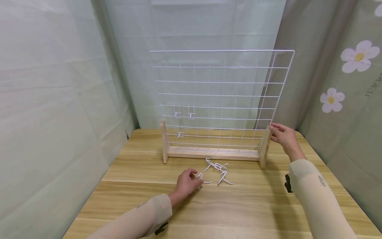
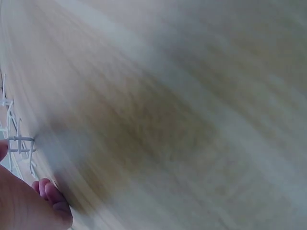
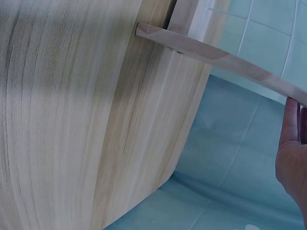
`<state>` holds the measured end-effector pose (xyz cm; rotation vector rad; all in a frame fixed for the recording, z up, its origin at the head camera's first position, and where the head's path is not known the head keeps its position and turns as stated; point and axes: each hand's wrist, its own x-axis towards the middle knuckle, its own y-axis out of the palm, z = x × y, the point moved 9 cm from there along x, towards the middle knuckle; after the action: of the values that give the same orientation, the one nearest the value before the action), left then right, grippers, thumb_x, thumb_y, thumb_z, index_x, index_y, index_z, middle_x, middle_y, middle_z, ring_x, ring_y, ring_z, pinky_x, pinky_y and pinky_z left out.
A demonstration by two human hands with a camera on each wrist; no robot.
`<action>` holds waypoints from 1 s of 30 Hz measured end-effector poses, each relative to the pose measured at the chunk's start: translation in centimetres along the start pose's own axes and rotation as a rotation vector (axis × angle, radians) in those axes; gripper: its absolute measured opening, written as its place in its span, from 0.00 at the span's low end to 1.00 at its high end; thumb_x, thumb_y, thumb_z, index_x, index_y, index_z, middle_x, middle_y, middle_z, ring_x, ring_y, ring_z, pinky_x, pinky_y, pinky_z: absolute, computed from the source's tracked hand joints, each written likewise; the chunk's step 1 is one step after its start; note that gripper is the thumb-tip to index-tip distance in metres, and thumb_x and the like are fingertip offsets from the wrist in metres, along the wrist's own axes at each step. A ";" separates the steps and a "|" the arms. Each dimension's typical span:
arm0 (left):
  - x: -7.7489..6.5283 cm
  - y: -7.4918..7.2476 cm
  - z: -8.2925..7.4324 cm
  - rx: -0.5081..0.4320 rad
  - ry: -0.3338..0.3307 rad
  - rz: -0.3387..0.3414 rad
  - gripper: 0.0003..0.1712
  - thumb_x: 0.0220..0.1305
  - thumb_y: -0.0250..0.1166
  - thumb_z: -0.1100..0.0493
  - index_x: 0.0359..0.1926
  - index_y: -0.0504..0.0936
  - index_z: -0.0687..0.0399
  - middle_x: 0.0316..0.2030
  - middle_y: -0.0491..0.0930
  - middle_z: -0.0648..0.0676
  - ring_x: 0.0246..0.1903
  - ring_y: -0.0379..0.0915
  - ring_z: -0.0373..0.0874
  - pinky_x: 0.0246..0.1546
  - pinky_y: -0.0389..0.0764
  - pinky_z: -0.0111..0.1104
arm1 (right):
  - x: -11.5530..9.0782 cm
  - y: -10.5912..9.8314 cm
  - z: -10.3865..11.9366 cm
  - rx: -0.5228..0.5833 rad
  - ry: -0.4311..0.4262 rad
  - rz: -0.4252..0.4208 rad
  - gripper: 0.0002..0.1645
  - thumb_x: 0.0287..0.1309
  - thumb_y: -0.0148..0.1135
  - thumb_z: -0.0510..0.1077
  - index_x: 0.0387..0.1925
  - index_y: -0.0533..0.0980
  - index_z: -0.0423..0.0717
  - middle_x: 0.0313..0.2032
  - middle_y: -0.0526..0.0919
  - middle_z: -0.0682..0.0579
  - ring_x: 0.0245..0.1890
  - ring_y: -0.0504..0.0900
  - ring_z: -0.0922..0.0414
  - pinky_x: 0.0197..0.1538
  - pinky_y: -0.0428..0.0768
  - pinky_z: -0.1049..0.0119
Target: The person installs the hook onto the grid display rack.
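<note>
A white wire grid (image 1: 222,95) stands upright in a wooden base (image 1: 215,153). My right hand (image 1: 285,137) holds the top of its right wooden side post (image 1: 264,149). Fingertips meet the post's edge in the right wrist view. My left hand (image 1: 186,182) is low over the table, thumb and fingers spread around a white wire hook (image 1: 199,176). That hook (image 2: 21,144) shows between thumb and fingers in the left wrist view. Just beyond lie several more loose hooks (image 1: 223,178). Three hooks hang on the grid's lower left, one of them a lower hook (image 1: 180,134).
The wooden table (image 1: 143,202) has its back edge behind the rack. Pale green curtains (image 1: 65,109) surround it on the left and back. A flower-printed curtain (image 1: 331,99) hangs at the right.
</note>
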<state>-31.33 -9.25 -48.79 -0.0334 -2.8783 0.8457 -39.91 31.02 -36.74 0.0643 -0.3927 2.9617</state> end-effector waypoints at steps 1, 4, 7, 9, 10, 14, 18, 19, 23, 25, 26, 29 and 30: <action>0.0 -0.1 0.0 0.002 -0.002 -0.002 0.24 0.47 0.78 0.61 0.44 0.80 0.67 0.32 0.76 0.57 0.33 0.69 0.45 0.35 0.74 0.36 | 0.0 0.0 -0.1 0.001 0.001 0.002 0.34 0.74 0.49 0.54 0.70 0.64 0.34 0.63 0.68 0.35 0.50 0.76 0.59 0.49 0.80 0.71; 0.1 -0.5 0.1 0.001 0.006 -0.009 0.23 0.47 0.77 0.62 0.44 0.80 0.67 0.32 0.76 0.58 0.33 0.69 0.44 0.34 0.74 0.35 | 0.2 0.0 -0.2 0.002 -0.001 0.006 0.35 0.74 0.50 0.54 0.69 0.64 0.33 0.63 0.68 0.35 0.49 0.76 0.59 0.48 0.80 0.72; 0.2 -0.9 0.4 -0.010 0.006 -0.009 0.23 0.48 0.77 0.63 0.44 0.80 0.67 0.32 0.76 0.58 0.32 0.69 0.44 0.34 0.74 0.35 | 0.2 0.0 -0.3 -0.001 -0.008 0.008 0.34 0.74 0.50 0.54 0.69 0.64 0.33 0.63 0.69 0.35 0.48 0.76 0.60 0.48 0.80 0.72; 0.3 -1.0 0.6 -0.017 0.000 -0.004 0.23 0.48 0.77 0.63 0.44 0.80 0.67 0.32 0.76 0.58 0.32 0.69 0.43 0.34 0.74 0.34 | 0.2 0.0 -0.3 -0.001 -0.012 0.008 0.34 0.74 0.50 0.54 0.69 0.64 0.33 0.62 0.69 0.35 0.48 0.76 0.61 0.47 0.80 0.72; 0.3 -1.1 0.7 -0.022 -0.005 -0.003 0.22 0.48 0.77 0.63 0.44 0.80 0.67 0.32 0.76 0.58 0.32 0.69 0.43 0.34 0.74 0.34 | 0.2 0.0 -0.3 -0.002 -0.013 0.008 0.34 0.74 0.50 0.54 0.69 0.65 0.33 0.62 0.70 0.36 0.47 0.76 0.61 0.47 0.80 0.72; 0.5 -1.6 0.8 -0.019 0.005 -0.014 0.22 0.48 0.76 0.63 0.44 0.80 0.67 0.32 0.77 0.58 0.32 0.70 0.44 0.34 0.75 0.34 | 0.2 -0.1 -0.2 0.004 -0.018 0.003 0.34 0.73 0.50 0.54 0.68 0.65 0.32 0.61 0.70 0.37 0.46 0.76 0.63 0.48 0.80 0.72; 0.6 -2.1 0.9 -0.006 0.007 -0.031 0.21 0.48 0.76 0.62 0.43 0.80 0.66 0.32 0.77 0.58 0.33 0.71 0.43 0.35 0.75 0.34 | 0.1 -0.1 -0.3 -0.005 -0.007 -0.002 0.34 0.74 0.50 0.54 0.69 0.65 0.33 0.62 0.70 0.36 0.48 0.76 0.61 0.48 0.80 0.71; 0.7 -2.1 1.0 -0.004 0.005 -0.032 0.21 0.48 0.77 0.62 0.43 0.80 0.66 0.32 0.77 0.58 0.33 0.71 0.43 0.35 0.75 0.34 | 0.1 -0.1 -0.2 -0.010 -0.005 -0.002 0.34 0.74 0.49 0.55 0.69 0.65 0.34 0.63 0.70 0.35 0.49 0.76 0.59 0.48 0.80 0.71; 0.6 -2.2 1.1 -0.002 0.007 -0.017 0.21 0.48 0.77 0.63 0.42 0.80 0.66 0.33 0.77 0.58 0.34 0.72 0.47 0.35 0.75 0.35 | 0.1 -0.1 -0.3 -0.009 0.001 0.004 0.35 0.74 0.49 0.55 0.70 0.64 0.35 0.64 0.68 0.34 0.53 0.75 0.54 0.49 0.79 0.71; 0.5 -2.2 1.3 -0.004 0.013 -0.003 0.21 0.47 0.78 0.64 0.42 0.80 0.66 0.33 0.77 0.59 0.35 0.72 0.49 0.36 0.75 0.36 | 0.0 -0.1 -0.2 -0.005 0.000 0.007 0.35 0.74 0.49 0.55 0.70 0.63 0.35 0.65 0.68 0.34 0.55 0.75 0.52 0.48 0.79 0.72; 0.4 -2.2 1.3 -0.007 0.016 0.005 0.21 0.47 0.78 0.65 0.42 0.80 0.66 0.33 0.77 0.59 0.35 0.73 0.50 0.37 0.76 0.37 | 0.0 -0.1 -0.3 -0.002 0.002 0.010 0.35 0.74 0.49 0.55 0.70 0.63 0.35 0.65 0.68 0.34 0.55 0.74 0.52 0.48 0.79 0.72; 0.4 -2.3 1.5 -0.007 0.013 0.019 0.21 0.47 0.78 0.65 0.41 0.80 0.66 0.34 0.78 0.59 0.36 0.73 0.50 0.37 0.76 0.37 | -0.1 0.0 -0.2 -0.003 0.002 0.013 0.35 0.74 0.48 0.55 0.70 0.63 0.34 0.65 0.68 0.33 0.55 0.74 0.51 0.50 0.79 0.70; 0.5 -2.4 1.5 -0.003 0.019 0.020 0.20 0.47 0.77 0.66 0.41 0.80 0.66 0.33 0.78 0.59 0.35 0.73 0.49 0.37 0.77 0.37 | -0.1 0.0 -0.2 -0.005 0.003 0.012 0.35 0.74 0.48 0.55 0.70 0.63 0.34 0.65 0.68 0.33 0.56 0.74 0.51 0.51 0.79 0.69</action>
<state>-31.95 -12.06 -48.64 -0.0697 -2.8663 0.8405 -39.80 31.05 -36.96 0.0569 -0.4017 2.9722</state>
